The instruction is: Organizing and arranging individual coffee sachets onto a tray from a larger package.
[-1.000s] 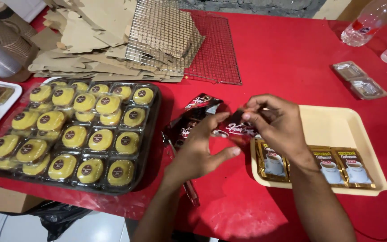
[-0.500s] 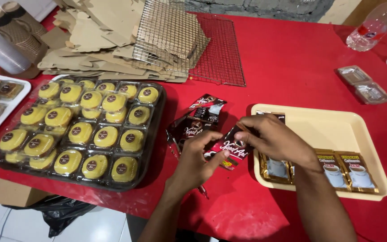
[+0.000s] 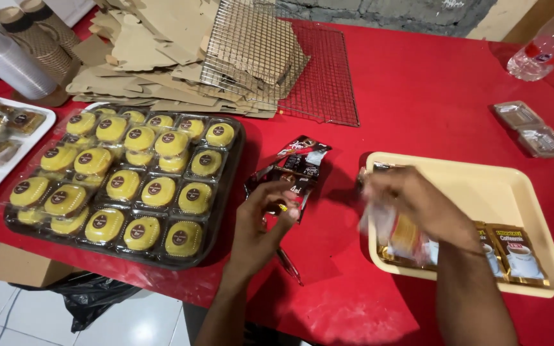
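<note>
My left hand (image 3: 259,221) sits on the red table (image 3: 431,90), with its fingertips closed on the edge of a small pile of dark sachets (image 3: 297,168). To the right, my right hand (image 3: 421,204) hovers blurred over the near left corner of a cream tray (image 3: 476,168). It holds a pale, blurred sachet (image 3: 397,232). Gold sachets (image 3: 515,253) lie in a row along the tray's near side. A thin dark tool (image 3: 288,264) lies on the table below my left wrist.
A black tray (image 3: 227,204) of yellow wrapped cakes fills the left. Behind it lie cardboard pieces (image 3: 142,57) and wire racks (image 3: 318,86). A white tray (image 3: 36,142) and stacked cups (image 3: 14,61) stand far left. A bottle (image 3: 546,48) and clear plastic lids (image 3: 533,128) are far right.
Both hands were together on a dark sachet between the trays. My right hand has since moved right over the cream tray, while my left hand stays at the dark sachets.
</note>
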